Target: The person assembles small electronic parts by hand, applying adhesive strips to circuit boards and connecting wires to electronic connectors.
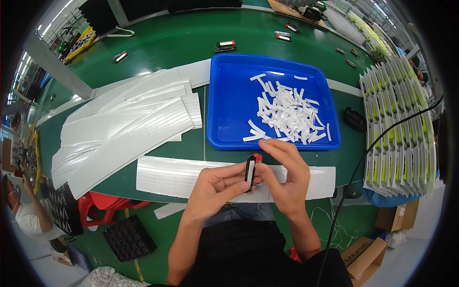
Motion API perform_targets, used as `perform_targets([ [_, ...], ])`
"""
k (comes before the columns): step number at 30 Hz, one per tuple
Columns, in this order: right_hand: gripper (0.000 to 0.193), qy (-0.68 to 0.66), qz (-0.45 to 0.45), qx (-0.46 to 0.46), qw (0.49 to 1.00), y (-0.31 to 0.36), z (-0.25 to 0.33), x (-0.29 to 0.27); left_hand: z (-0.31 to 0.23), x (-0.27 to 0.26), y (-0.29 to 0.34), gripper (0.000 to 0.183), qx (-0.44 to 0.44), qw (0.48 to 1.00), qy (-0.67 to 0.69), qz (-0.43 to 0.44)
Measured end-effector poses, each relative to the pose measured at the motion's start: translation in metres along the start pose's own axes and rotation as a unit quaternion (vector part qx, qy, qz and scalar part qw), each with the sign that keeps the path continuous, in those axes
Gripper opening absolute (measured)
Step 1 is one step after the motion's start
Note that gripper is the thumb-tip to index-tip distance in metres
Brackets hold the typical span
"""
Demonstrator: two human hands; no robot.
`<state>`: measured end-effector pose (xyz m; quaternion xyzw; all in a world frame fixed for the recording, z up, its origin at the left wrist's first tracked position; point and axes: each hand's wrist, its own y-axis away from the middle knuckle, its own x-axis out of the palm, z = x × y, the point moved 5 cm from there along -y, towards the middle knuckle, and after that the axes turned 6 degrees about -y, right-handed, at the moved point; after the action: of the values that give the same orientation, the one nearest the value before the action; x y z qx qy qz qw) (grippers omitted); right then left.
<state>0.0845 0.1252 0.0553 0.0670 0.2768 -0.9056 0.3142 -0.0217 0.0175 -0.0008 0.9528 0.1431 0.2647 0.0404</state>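
My left hand (213, 190) grips a small black electronic module (249, 173) between thumb and fingers, in front of my body at the table's near edge. The module stands roughly upright, with a white strip along its face, a red part at its top and thin pins at its lower end. My right hand (289, 179) is close beside it, thumb against or very near the red part, other fingers stretched out and apart from the thumb. Under both hands lies a white sheet (165, 177) marked into strips. Beyond them, a blue tray (229, 138) bears a heap of loose white strips (291, 112).
White sheets (129, 134) overlap in a pile on the left. Several similar modules (225, 45) lie along the far green surface. At right stand stacked white-and-green holders (399, 129), a black object (355, 118) and a hanging black cable (377, 141). Another person (36, 210) sits at far left.
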Motion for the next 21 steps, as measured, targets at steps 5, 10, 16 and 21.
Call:
perform_targets([
  [5, 0.033, 0.067, 0.015, -0.094, 0.993, 0.01, 0.008, 0.0, 0.004, -0.004, 0.001, 0.045, 0.006, 1.0, 0.006, 0.02],
  [10, 0.027, 0.039, 0.016, -0.094, 0.995, 0.008, 0.013, 0.001, 0.001, -0.003, 0.002, 0.043, 0.021, 0.999, -0.016, 0.027],
  [16, 0.022, -0.032, 0.036, -0.025, 0.999, 0.007, 0.01, -0.002, 0.001, -0.004, 0.003, 0.041, 0.022, 0.999, -0.03, 0.034],
  [21, 0.021, -0.038, 0.04, -0.023, 0.998, 0.009, 0.009, -0.006, -0.002, 0.0, 0.002, 0.041, 0.022, 0.998, -0.038, 0.046],
])
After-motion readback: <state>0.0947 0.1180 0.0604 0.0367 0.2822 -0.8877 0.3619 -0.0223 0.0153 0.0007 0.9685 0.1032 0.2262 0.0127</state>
